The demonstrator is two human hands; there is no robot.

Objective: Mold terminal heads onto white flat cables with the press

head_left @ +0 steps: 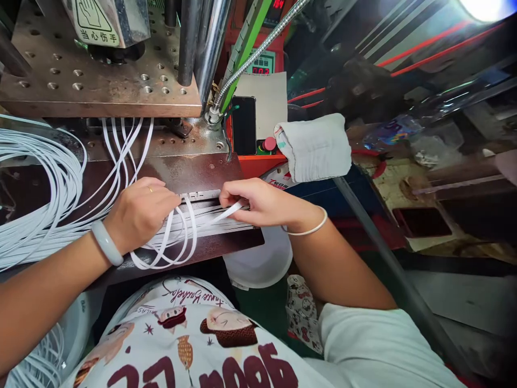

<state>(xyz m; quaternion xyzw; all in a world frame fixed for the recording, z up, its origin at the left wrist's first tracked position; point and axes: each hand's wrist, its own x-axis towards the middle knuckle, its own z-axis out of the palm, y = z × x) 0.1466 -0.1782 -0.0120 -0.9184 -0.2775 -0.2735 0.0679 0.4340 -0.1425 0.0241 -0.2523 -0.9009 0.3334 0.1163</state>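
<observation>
My left hand (141, 213) is curled closed at the left end of a slotted metal bar (204, 195), over looped white cables. Its fingertips are partly hidden, and what they grip does not show clearly. Between thumb and forefinger of my right hand (258, 202), a white cable (226, 212) is pinched near the bar's right end. White cable loops (189, 231) hang from the bar toward the table's front edge. Under both hands, more cables lie across the brown table (238, 242). Several cable ends (125, 145) run in under the press plate (100, 108).
A big coil of white cables (60, 178) fills the left side. Metal posts (188, 48) and a steel-sheathed hose (258, 54) rise behind. A phone (244, 126), a red button (269, 143) and a folded white cloth (315, 148) are at right. A white bucket (262, 258) stands below.
</observation>
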